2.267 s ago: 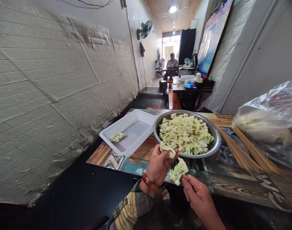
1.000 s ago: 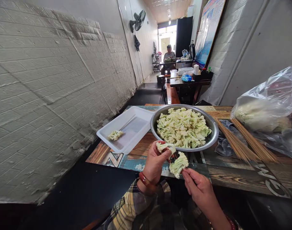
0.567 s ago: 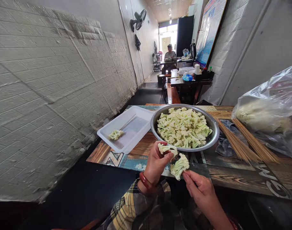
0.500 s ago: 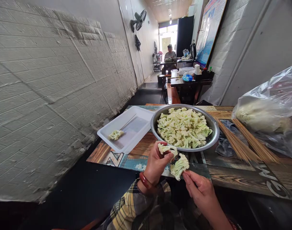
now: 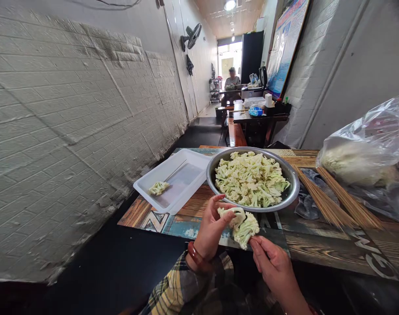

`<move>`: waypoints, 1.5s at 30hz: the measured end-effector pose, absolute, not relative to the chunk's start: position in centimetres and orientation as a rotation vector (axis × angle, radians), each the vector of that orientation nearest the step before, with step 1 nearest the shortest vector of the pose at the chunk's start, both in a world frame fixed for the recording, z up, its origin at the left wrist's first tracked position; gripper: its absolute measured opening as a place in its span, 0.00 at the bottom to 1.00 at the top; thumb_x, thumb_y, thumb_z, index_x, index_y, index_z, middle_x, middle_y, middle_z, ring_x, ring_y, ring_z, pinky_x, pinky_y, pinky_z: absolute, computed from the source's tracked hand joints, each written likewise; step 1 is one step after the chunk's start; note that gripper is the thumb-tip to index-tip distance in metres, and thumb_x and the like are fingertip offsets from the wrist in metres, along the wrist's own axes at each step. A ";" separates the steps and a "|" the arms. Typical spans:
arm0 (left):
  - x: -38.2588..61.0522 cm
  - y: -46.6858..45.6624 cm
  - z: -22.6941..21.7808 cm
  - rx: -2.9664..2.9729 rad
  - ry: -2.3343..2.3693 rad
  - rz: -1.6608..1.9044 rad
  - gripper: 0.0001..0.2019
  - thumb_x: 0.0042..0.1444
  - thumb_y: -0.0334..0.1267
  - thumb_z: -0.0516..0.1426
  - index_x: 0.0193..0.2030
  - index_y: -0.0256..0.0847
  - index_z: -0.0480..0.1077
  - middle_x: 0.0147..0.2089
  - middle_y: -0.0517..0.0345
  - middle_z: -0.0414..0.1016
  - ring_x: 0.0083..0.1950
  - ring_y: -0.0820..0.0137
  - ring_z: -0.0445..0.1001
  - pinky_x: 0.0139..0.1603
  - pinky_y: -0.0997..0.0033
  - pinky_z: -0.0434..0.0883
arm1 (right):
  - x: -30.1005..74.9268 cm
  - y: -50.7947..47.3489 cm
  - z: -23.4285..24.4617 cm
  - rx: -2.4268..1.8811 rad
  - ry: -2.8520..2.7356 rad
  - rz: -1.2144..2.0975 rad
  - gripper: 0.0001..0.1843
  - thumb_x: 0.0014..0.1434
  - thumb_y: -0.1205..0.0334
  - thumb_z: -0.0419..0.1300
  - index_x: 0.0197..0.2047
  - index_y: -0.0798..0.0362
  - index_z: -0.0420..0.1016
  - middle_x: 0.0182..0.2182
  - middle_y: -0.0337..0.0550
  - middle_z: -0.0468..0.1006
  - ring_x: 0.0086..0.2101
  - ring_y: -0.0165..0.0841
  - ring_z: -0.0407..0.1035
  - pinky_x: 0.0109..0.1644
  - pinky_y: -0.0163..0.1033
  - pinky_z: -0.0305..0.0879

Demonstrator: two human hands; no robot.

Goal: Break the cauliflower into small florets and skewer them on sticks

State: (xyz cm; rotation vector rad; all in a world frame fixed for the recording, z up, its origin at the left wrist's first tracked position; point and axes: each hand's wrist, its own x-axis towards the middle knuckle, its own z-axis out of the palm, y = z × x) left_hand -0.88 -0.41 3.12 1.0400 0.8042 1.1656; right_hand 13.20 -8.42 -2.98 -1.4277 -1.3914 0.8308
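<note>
My left hand (image 5: 213, 225) pinches a pale cauliflower floret (image 5: 232, 214) between thumb and fingers, just in front of the metal bowl's near rim. A second floret (image 5: 246, 229) sits against the first, at the fingertips of my right hand (image 5: 272, 258). The right thumb and fingers are closed at its lower end; whether a stick is inside that grip is hidden. Beyond both hands stands a wide metal bowl (image 5: 295, 188) heaped with cut cauliflower (image 5: 251, 177). To its left, a white plastic tray (image 5: 143, 186) holds a skewer (image 5: 175, 169) with cauliflower (image 5: 159, 188) at its near end.
Two bundles of wooden skewers (image 5: 346, 199) lie right of the bowl, partly over a grey cloth (image 5: 307, 203). A clear plastic bag (image 5: 366, 144) with pale contents rests at the far right. A brick-patterned wall (image 5: 71, 131) runs along the left. Another person (image 5: 232, 79) sits far back.
The two florets, apart before, now meet and overlap. My left hand has shifted slightly down and toward the right one. The view has tilted up a little.
</note>
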 end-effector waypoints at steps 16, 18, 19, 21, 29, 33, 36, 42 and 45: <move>-1.2 -0.6 2.7 1.147 0.958 1.013 0.14 0.46 0.45 0.63 0.28 0.35 0.71 0.25 0.61 0.68 0.25 0.77 0.62 0.27 0.76 0.62 | 13.4 -8.6 -3.4 -1.448 -1.523 0.489 0.22 0.64 0.50 0.48 0.31 0.55 0.77 0.19 0.40 0.72 0.22 0.30 0.68 0.30 0.31 0.65; -1.2 -0.6 2.7 1.098 0.946 0.987 0.14 0.44 0.46 0.64 0.27 0.35 0.70 0.24 0.62 0.67 0.24 0.78 0.61 0.25 0.76 0.61 | 13.5 -8.6 -3.4 -1.449 -1.540 0.485 0.23 0.64 0.50 0.48 0.32 0.55 0.77 0.18 0.39 0.72 0.20 0.30 0.66 0.28 0.31 0.64; -1.3 -0.6 2.8 1.082 0.949 0.981 0.14 0.43 0.46 0.64 0.27 0.35 0.71 0.25 0.62 0.68 0.24 0.78 0.61 0.25 0.76 0.61 | 13.6 -8.6 -3.4 -1.457 -1.542 0.485 0.23 0.64 0.49 0.48 0.32 0.55 0.77 0.18 0.38 0.71 0.19 0.29 0.65 0.26 0.31 0.63; -1.3 -0.7 2.9 1.077 0.957 0.988 0.13 0.42 0.44 0.65 0.29 0.36 0.72 0.27 0.61 0.69 0.26 0.77 0.63 0.27 0.76 0.62 | 13.7 -8.7 -3.1 -1.475 -1.539 0.485 0.23 0.64 0.48 0.48 0.32 0.55 0.78 0.17 0.38 0.69 0.18 0.29 0.63 0.24 0.31 0.62; -1.2 -1.1 2.7 1.058 0.941 1.153 0.20 0.41 0.35 0.66 0.44 0.40 0.71 0.34 0.59 0.72 0.35 0.72 0.69 0.36 0.74 0.66 | 13.5 -8.8 -2.7 -1.474 -1.522 0.593 0.23 0.63 0.47 0.48 0.32 0.54 0.77 0.15 0.35 0.64 0.17 0.29 0.60 0.22 0.32 0.59; -1.1 -1.1 2.4 1.086 0.964 1.201 0.21 0.44 0.35 0.65 0.47 0.42 0.69 0.34 0.59 0.71 0.36 0.72 0.69 0.37 0.74 0.66 | 13.5 -8.9 -2.9 -1.462 -1.456 0.743 0.21 0.62 0.48 0.50 0.42 0.55 0.76 0.17 0.36 0.68 0.19 0.30 0.63 0.24 0.32 0.62; -1.0 -0.9 2.2 1.023 0.915 1.184 0.22 0.43 0.35 0.66 0.47 0.40 0.69 0.35 0.59 0.71 0.36 0.72 0.70 0.38 0.74 0.66 | 13.6 -9.2 -2.7 -1.484 -1.390 0.802 0.20 0.62 0.49 0.51 0.41 0.55 0.76 0.17 0.35 0.67 0.19 0.29 0.63 0.25 0.32 0.62; -0.7 -0.8 2.0 0.741 0.728 1.129 0.26 0.42 0.39 0.67 0.50 0.40 0.68 0.40 0.54 0.74 0.34 0.73 0.71 0.32 0.75 0.66 | 13.4 -9.3 -2.7 -1.471 -1.164 0.904 0.22 0.60 0.46 0.52 0.41 0.56 0.75 0.15 0.33 0.65 0.17 0.27 0.60 0.20 0.31 0.58; -0.4 -1.1 1.9 0.794 0.680 1.097 0.20 0.43 0.40 0.67 0.44 0.37 0.73 0.41 0.51 0.76 0.38 0.70 0.72 0.36 0.74 0.67 | 13.0 -9.1 -3.0 -1.406 -1.114 0.906 0.22 0.59 0.45 0.54 0.39 0.56 0.76 0.15 0.33 0.65 0.17 0.27 0.60 0.19 0.31 0.57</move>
